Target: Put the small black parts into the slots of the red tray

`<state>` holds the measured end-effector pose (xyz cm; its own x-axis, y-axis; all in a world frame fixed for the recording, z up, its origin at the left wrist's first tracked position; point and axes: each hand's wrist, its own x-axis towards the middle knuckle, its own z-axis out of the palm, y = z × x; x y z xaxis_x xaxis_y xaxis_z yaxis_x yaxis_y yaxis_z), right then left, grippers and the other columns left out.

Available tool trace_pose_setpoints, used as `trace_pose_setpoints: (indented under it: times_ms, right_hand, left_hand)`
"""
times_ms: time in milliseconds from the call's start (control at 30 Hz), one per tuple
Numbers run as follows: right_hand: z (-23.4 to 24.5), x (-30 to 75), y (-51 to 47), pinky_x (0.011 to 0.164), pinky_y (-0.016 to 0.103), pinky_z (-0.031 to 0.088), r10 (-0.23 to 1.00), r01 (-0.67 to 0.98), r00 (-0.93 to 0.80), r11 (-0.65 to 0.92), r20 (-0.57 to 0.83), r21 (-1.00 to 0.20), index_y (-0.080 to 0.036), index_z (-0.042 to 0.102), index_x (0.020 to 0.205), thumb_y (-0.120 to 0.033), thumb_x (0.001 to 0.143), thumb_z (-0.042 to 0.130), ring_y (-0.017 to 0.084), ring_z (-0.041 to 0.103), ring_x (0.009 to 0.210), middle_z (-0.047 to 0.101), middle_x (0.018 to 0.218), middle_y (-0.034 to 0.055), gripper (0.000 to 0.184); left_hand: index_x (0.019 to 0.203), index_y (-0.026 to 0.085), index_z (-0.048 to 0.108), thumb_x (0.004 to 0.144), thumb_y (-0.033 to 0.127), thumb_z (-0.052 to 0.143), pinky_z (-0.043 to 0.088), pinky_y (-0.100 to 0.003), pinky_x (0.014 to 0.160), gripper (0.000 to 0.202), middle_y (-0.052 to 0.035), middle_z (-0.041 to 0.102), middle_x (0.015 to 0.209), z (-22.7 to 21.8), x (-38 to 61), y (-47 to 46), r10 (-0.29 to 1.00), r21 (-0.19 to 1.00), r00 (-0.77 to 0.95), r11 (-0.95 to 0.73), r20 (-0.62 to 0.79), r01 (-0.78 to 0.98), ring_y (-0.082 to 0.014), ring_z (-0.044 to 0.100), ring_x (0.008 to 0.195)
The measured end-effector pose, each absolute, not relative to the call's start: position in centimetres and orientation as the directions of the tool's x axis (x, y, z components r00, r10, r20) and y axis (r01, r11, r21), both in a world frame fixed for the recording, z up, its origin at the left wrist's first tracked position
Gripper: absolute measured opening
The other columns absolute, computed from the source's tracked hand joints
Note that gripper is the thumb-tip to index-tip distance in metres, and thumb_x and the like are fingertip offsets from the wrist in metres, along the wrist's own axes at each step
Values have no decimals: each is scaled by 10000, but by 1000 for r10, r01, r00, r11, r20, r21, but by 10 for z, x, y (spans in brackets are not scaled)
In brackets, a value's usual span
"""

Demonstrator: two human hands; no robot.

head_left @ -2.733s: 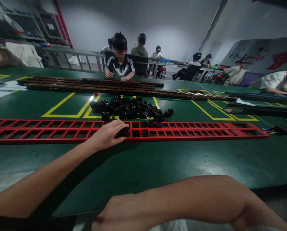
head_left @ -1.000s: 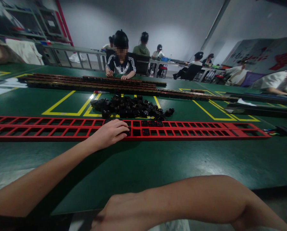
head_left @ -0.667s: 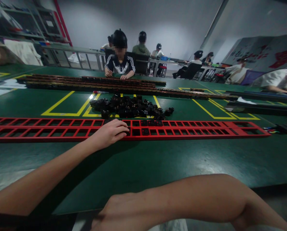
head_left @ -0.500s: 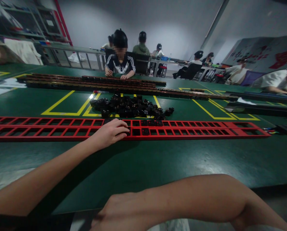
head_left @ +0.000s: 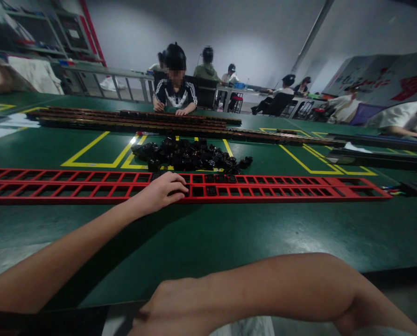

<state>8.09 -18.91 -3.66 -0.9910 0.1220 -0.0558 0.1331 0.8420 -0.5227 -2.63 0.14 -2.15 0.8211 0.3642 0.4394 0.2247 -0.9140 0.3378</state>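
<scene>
My left hand (head_left: 161,192) rests on a long red slotted frame (head_left: 281,199), palm down. Its bent fingers and thumb close on a small black piece (head_left: 186,193) at a slot in the near row. Most of that piece is hidden by the fingers. To its right, a black square piece (head_left: 211,191) sits in the near row, and several more (head_left: 221,178) sit in the far row. Another black piece (head_left: 155,176) shows just behind the hand. My right hand (head_left: 168,305) is low at the table's front edge, its fingers hidden.
Behind the frame lies a heap of loose black pieces (head_left: 194,156) on the green table (head_left: 264,233) with yellow tape outlines. Long dark strips (head_left: 134,122) lie further back. A co-worker (head_left: 175,91) sits opposite. Cables (head_left: 393,190) lie by the frame's right end.
My left hand has barely shifted, its fingers settling slightly at the same slot. My right arm stays where it was.
</scene>
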Motion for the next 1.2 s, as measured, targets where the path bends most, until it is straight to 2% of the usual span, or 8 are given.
trace_pose_setpoints:
  times_ms: [367, 600, 733, 833, 1033, 1200]
  right_hand:
    - [-35, 81, -187, 556, 212, 460, 124, 140, -990, 824, -66, -550, -223, 575, 990, -252, 949, 549, 129, 649, 770, 697, 965, 19, 56]
    - [-36, 81, -188, 567, 211, 463, 113, 147, -989, 836, -95, -529, -208, 561, 1031, -245, 957, 540, 128, 645, 786, 688, 1014, 29, 86]
    - [-36, 83, -188, 602, 216, 476, 108, 133, -991, 845, -78, -518, -197, 558, 1058, -239, 966, 520, 134, 646, 809, 688, 1017, 39, 108]
    - [-37, 82, -188, 626, 210, 482, 117, 132, -991, 840, -61, -526, -208, 561, 1047, -244, 971, 516, 130, 649, 832, 689, 1017, 31, 95]
    - [-39, 80, -189, 571, 204, 466, 108, 120, -993, 844, -53, -522, -205, 563, 992, -239, 946, 558, 124, 648, 813, 689, 1017, 32, 58]
    - [-34, 82, -189, 584, 199, 465, 129, 141, -990, 841, -59, -522, -203, 564, 1009, -242, 946, 568, 119, 644, 812, 691, 1016, 28, 74]
  left_hand:
    - [1064, 204, 708, 974, 349, 537, 484, -400, 996, 241, -84, 608, 1183, -20, -26, 1, 385, 340, 839, -904, 383, 260, -229, 545, 1142]
    - [1149, 180, 635, 985, 287, 493, 455, -420, 999, 242, -94, 626, 1263, -13, -24, -11, 382, 221, 854, -921, 353, 321, -241, 532, 1139]
    - [1223, 200, 582, 955, 369, 570, 456, -412, 910, 317, -83, 647, 1235, -12, -22, -15, 444, 127, 853, -896, 276, 425, -260, 528, 1055]
    - [1263, 196, 555, 932, 453, 604, 436, -396, 888, 422, -94, 652, 1214, -13, -21, -15, 476, 72, 842, -877, 252, 474, -281, 520, 1061]
    - [1250, 199, 558, 947, 482, 572, 393, -361, 871, 415, -93, 651, 1172, -9, -18, -13, 458, -18, 860, -880, 226, 474, -271, 533, 1023]
    - [1223, 178, 585, 961, 473, 551, 374, -351, 842, 396, -102, 661, 1117, -7, -17, -11, 422, -96, 881, -888, 216, 449, -265, 543, 999]
